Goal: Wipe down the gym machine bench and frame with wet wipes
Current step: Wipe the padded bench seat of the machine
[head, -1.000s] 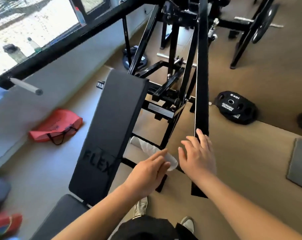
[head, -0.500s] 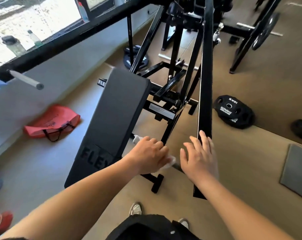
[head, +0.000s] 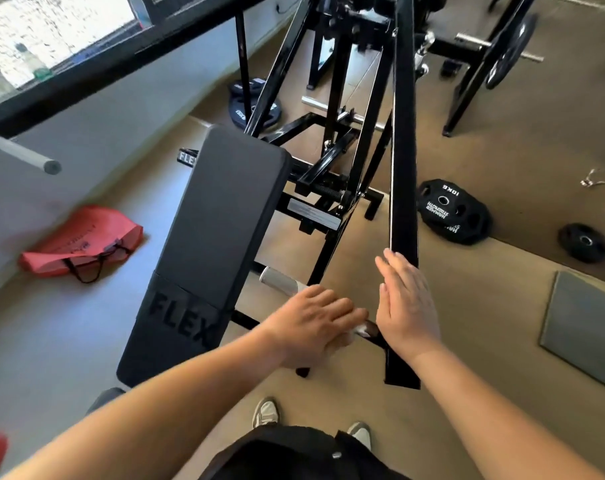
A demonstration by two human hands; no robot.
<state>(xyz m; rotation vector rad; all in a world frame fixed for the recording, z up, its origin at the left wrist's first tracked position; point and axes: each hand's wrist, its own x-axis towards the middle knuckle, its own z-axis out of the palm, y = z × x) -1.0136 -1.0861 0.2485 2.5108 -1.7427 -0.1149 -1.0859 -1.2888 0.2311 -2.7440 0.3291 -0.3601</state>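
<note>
Status of hands and work item, compared with the two preceding frames.

1. Your left hand (head: 314, 329) sits knuckles-up over the low frame bar (head: 372, 332) just right of the bench pad (head: 221, 237). Its fingers curl down over the wet wipe (head: 361, 329) and hold it against that bar. Only a small white corner of the wipe shows past your fingertips.

2. One second ago these fingers were stretched out toward the grey handle (head: 280, 281). Half a second ago they had closed into a fist on the wipe beside that handle. The hand has since moved right along the bar, and more of the handle now shows behind your knuckles.

3. Your right hand (head: 408, 306) is flat, with fingers straight and pressed side by side. It lies in front of the lower part of the sloping frame bar (head: 403, 168), fingertips at the bar's left edge. Whether the palm actually contacts the bar cannot be told from this view.

4. In both earlier frames the fingers of this hand were slightly fanned apart. They have now drawn together, and the hand is at the same place on the bar.

5. The red bag (head: 82, 240) on the floor left of the pad and the weight plate (head: 450, 213) right of the sloping bar lie where they were.
</note>
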